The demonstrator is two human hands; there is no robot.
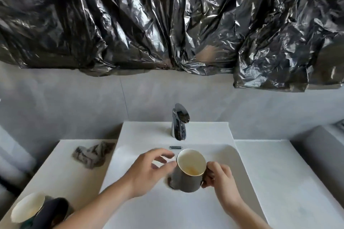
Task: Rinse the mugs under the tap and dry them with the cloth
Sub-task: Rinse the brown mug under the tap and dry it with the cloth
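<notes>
A grey mug (pixel 186 178) with a cream inside and brownish residue hangs tilted over the white sink basin (pixel 186 210). My right hand (pixel 219 178) grips its handle. My left hand (pixel 149 171) hovers at the mug's left side, fingers loosely spread, the thumb tip close to or touching the rim. The chrome tap (pixel 179 121) stands behind the basin with no water running. A crumpled grey cloth (pixel 93 154) lies on the left counter. At the bottom left, two more mugs stand on the counter, a cream-lined one (pixel 28 208) and a dark one (pixel 55 212).
White counter (pixel 279 173) extends to the right of the basin. Black plastic sheeting (pixel 167 20) covers the wall above the tap. A grey wall runs behind the sink.
</notes>
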